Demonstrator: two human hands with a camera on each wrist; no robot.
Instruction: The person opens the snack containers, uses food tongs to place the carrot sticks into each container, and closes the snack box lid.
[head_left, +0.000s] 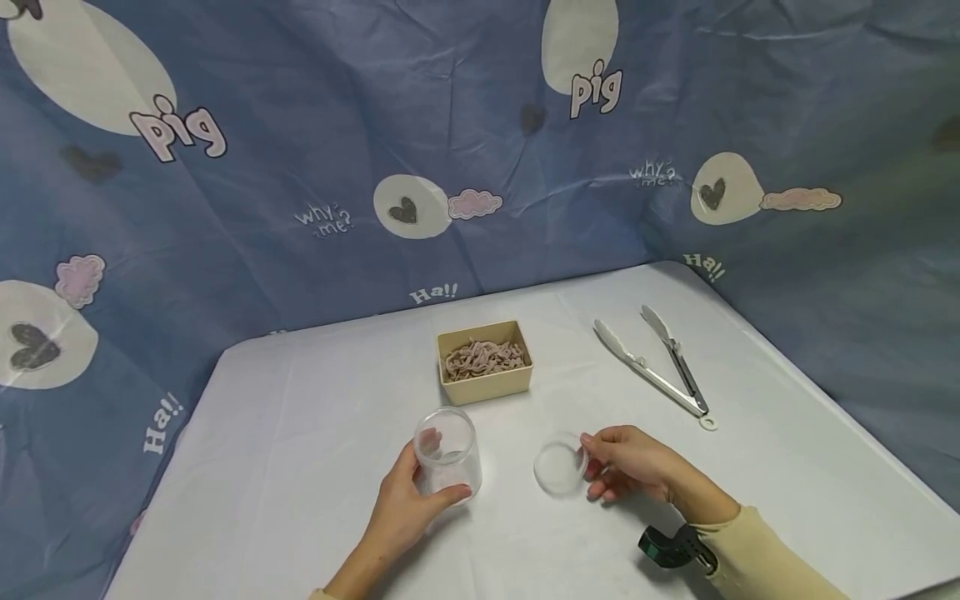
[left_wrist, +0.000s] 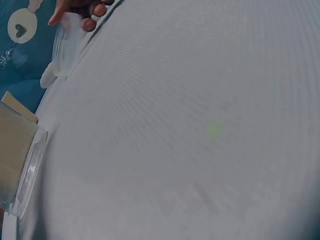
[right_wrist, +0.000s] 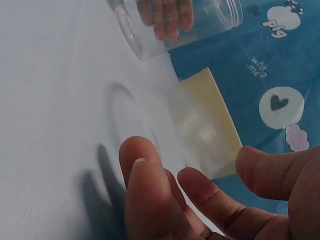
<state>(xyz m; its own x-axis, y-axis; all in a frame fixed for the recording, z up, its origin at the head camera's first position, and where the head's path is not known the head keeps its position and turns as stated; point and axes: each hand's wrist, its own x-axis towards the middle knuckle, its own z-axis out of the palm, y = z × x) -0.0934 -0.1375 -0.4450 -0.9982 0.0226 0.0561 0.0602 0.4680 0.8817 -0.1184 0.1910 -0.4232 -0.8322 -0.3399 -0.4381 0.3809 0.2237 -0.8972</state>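
White tabletop [head_left: 300, 433] stretched from the clear jar [head_left: 462, 471] out to the left edge, with the tan box [head_left: 487, 388] just behind and a small gap before the clear round lid [head_left: 560, 468]. Backdrop [head_left: 337, 108] text I could read: "pig", "why me?" and "Ha!!". Left hand [head_left: 405, 502] was wrapped round the jar, while the right hand [head_left: 628, 463] reached in and pinched the lid's rim.
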